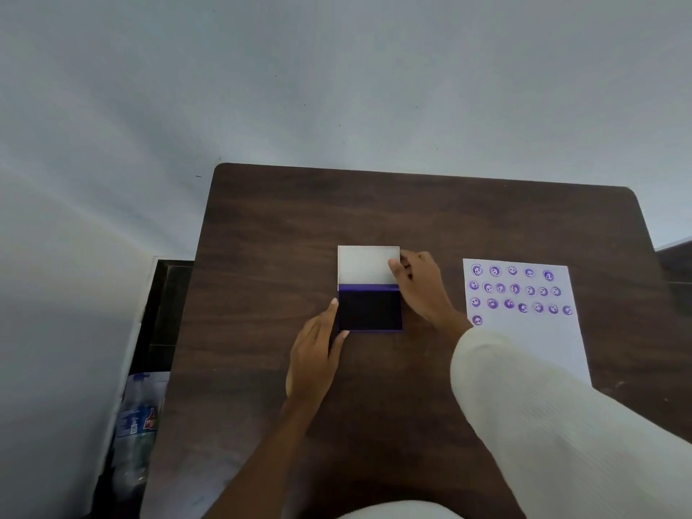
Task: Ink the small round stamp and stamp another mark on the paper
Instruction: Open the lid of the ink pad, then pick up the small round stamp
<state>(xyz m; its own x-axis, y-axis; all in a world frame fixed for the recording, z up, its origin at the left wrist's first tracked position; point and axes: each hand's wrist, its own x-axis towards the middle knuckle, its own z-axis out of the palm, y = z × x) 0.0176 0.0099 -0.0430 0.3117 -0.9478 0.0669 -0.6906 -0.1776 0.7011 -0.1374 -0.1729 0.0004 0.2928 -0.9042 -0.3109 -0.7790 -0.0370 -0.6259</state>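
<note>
An open ink pad [370,309] with a dark purple ink surface lies in the middle of the dark wooden table [262,237]. Its white-lined lid [365,264] stands raised at the far side. My left hand [316,354] pinches the pad's left edge between thumb and forefinger. My right hand [419,282] grips the lid's right edge, thumb on the inner face. A small dark shape shows between its fingers; I cannot tell whether it is the round stamp. To the right lies the white paper [543,342], with several purple round smiley marks in rows on its upper part.
The table's far edge stands against a pale wall. Off the table's left edge, low down, there is a plastic bottle [136,425] beside a dark piece of furniture. My white right sleeve [543,417] covers the paper's lower left corner.
</note>
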